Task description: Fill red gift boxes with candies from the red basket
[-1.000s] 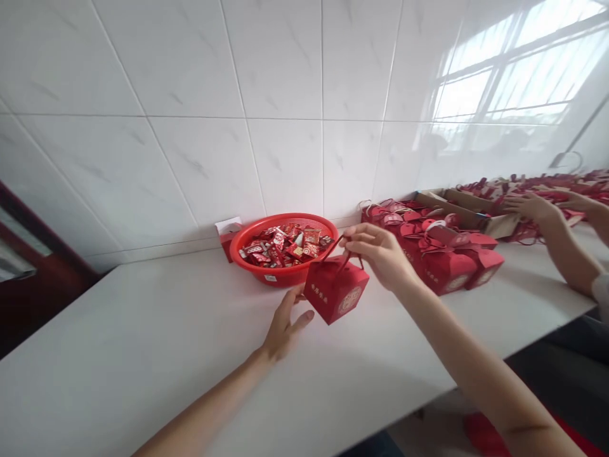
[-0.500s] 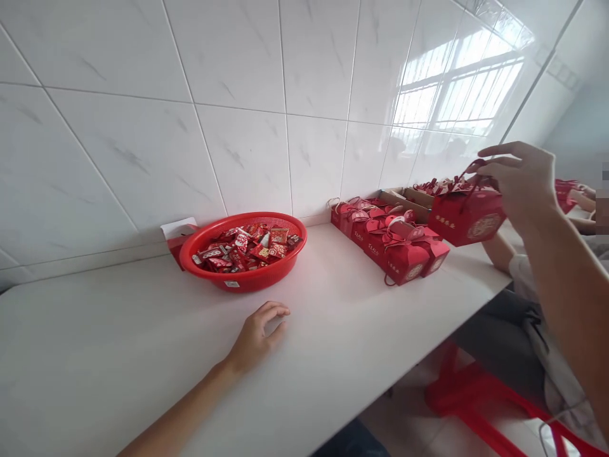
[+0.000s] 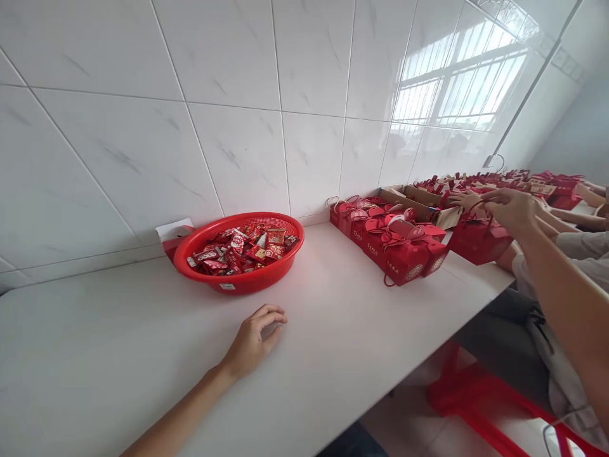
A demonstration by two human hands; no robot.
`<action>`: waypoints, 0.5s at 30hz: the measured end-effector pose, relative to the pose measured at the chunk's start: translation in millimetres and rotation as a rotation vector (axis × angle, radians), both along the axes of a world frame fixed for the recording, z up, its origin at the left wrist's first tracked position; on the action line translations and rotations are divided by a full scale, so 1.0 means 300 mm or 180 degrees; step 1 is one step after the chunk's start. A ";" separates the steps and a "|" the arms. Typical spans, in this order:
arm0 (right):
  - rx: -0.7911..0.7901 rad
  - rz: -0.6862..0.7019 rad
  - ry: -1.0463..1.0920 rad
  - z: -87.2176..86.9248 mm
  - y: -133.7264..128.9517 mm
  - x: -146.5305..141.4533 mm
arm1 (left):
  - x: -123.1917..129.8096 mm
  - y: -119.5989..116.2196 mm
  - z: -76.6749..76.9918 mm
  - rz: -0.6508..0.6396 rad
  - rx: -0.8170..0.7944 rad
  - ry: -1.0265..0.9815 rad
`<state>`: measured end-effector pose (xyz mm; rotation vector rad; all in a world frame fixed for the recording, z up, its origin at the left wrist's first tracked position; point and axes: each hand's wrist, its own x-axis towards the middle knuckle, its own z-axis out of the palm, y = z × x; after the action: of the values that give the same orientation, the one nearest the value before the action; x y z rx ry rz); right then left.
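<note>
My left hand [image 3: 254,339] rests on the white table [image 3: 333,355], fingers loosely curled and apart, with nothing in it. Just beyond it sits a red plastic basket [image 3: 257,277] filled with red-wrapped packets [image 3: 238,249]. At the right, my right hand [image 3: 514,209] grips the cord handle of a red gift box [image 3: 479,240], which hangs over the table. To the left of that box, several red gift boxes [image 3: 390,254] stand in rows with their handles on top.
An opened red and white carton [image 3: 174,233] leans behind the basket. Cardboard trays [image 3: 419,197] and more red boxes line the tiled wall. A co-worker's arms [image 3: 575,244] reach in from the right, above a red stool [image 3: 466,387].
My right hand has lowered the hanging red box and moved it slightly right. A co-worker's hand now shows behind it. My left hand has barely moved.
</note>
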<state>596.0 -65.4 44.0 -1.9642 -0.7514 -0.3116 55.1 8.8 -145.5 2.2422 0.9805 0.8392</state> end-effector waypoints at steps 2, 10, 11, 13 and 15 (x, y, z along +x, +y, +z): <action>-0.0070 -0.0036 0.0061 -0.015 0.009 -0.009 | 0.000 0.000 0.000 0.0008 0.0017 0.0018; -0.0150 -0.0440 0.0127 0.047 -0.010 -0.015 | -0.001 0.003 -0.005 -0.0024 0.0071 0.0081; -0.0164 -0.0507 0.0065 0.059 -0.016 -0.019 | -0.002 0.004 -0.006 -0.0033 0.0073 0.0080; -0.0216 -0.0635 -0.0032 0.070 -0.023 -0.020 | -0.002 0.005 -0.008 -0.0056 0.0074 0.0085; -0.0358 -0.0644 -0.0142 0.057 -0.019 -0.009 | -0.002 0.006 -0.010 -0.0071 0.0081 0.0097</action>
<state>593.3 -71.1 61.2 -2.1510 -0.6103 -0.4438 54.3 10.6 -148.5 2.2895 0.9621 0.8146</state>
